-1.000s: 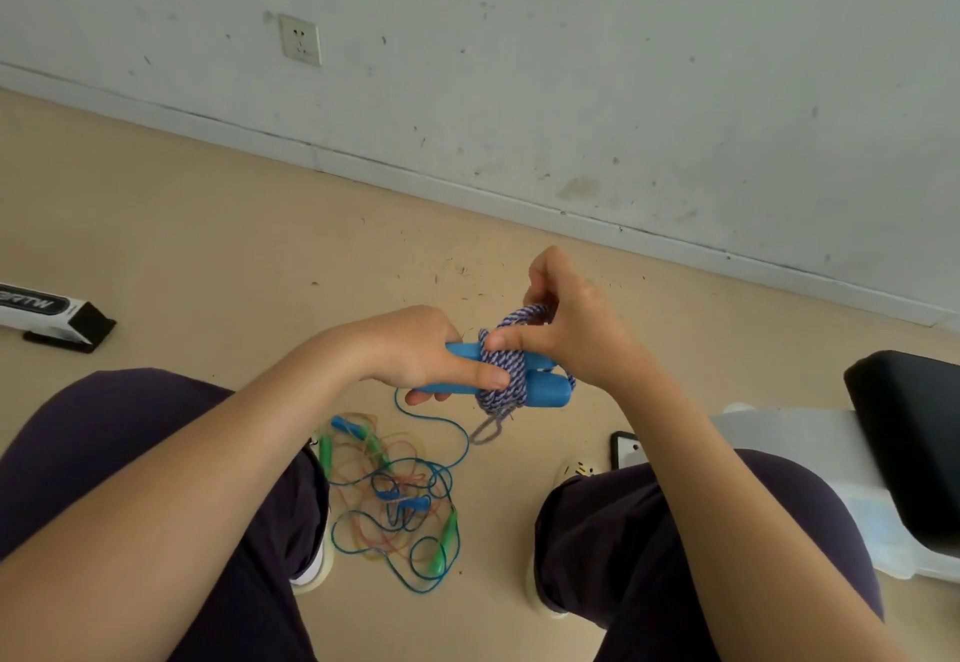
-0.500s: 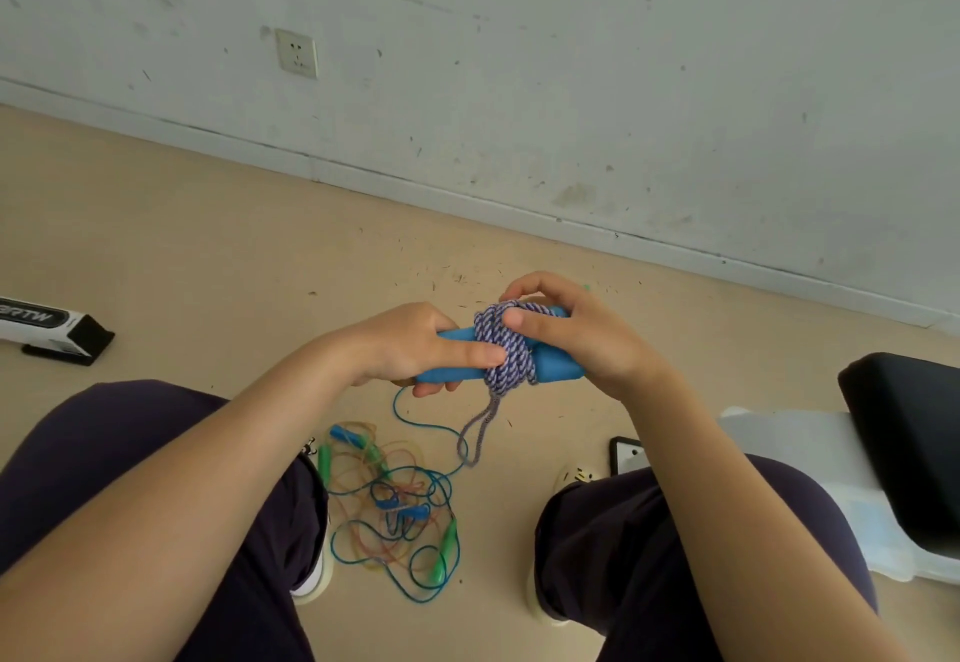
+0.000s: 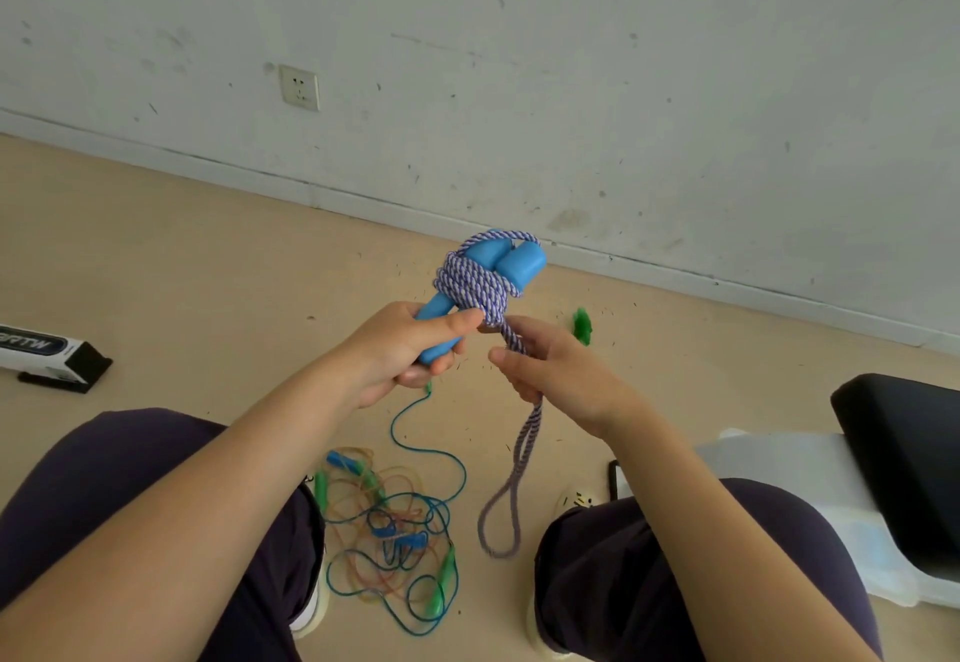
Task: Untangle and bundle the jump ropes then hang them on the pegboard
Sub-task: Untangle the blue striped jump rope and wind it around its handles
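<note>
My left hand (image 3: 405,349) grips the lower ends of two blue jump-rope handles (image 3: 498,258), which point up and away from me. A purple-and-white braided rope (image 3: 475,289) is wound several times round the handles. Its free loop (image 3: 511,484) hangs down past my right hand (image 3: 550,367), whose thumb and fingers pinch the rope just below the winding. On the floor between my knees lies a tangle of thin blue, orange and green ropes (image 3: 395,531) with green and blue handles.
A wall with a socket (image 3: 300,87) runs across the back. A white-and-black box (image 3: 49,357) lies on the floor at left. A black seat (image 3: 909,464) over a white plastic base (image 3: 810,484) stands at right. A small green scrap (image 3: 582,324) lies near the wall.
The bundle has turned from lying sideways to pointing upward. My right hand has left the winding and slid down to the rope's tail, and the hanging loop is longer.
</note>
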The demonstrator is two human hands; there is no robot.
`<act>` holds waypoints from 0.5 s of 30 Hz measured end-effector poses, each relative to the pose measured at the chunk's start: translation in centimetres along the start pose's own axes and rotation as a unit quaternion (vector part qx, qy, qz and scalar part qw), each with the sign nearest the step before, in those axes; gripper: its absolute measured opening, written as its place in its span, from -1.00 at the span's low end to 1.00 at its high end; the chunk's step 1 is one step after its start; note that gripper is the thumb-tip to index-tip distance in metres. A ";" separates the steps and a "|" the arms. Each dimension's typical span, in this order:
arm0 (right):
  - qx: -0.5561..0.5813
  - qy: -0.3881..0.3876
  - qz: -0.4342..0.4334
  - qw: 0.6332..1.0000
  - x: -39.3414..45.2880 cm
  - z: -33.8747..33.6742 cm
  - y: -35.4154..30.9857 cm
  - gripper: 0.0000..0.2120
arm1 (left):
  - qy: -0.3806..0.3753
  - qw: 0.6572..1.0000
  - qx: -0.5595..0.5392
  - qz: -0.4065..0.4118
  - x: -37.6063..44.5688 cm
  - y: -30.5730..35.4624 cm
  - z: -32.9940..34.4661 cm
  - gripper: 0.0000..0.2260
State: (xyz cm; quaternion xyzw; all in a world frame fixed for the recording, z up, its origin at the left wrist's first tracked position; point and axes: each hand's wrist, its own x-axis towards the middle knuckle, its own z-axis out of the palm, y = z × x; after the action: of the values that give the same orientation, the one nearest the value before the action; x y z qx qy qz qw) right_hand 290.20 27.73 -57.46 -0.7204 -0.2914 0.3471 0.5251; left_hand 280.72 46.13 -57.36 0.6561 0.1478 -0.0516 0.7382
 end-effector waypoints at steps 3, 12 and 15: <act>-0.055 0.049 0.014 0.997 0.4 0.3 0.2 -0.80 | 0.013 1.000 -0.007 0.003 0.1 -0.1 0.0 -0.60; -0.164 0.060 0.024 0.984 1.0 1.5 -0.1 -0.67 | 0.146 0.989 -0.007 -0.008 0.8 -0.7 -0.6 -0.59; -0.195 0.075 -0.007 0.978 0.7 1.1 -0.8 -0.66 | 0.193 0.981 0.021 -0.019 1.1 -0.9 -1.0 -0.59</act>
State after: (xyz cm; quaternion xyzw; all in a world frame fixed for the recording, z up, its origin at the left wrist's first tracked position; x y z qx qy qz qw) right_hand 289.65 29.07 -57.09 -0.8308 -0.3183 0.2245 0.3976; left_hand 281.42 47.12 -58.64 0.6660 0.2988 0.0586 0.6810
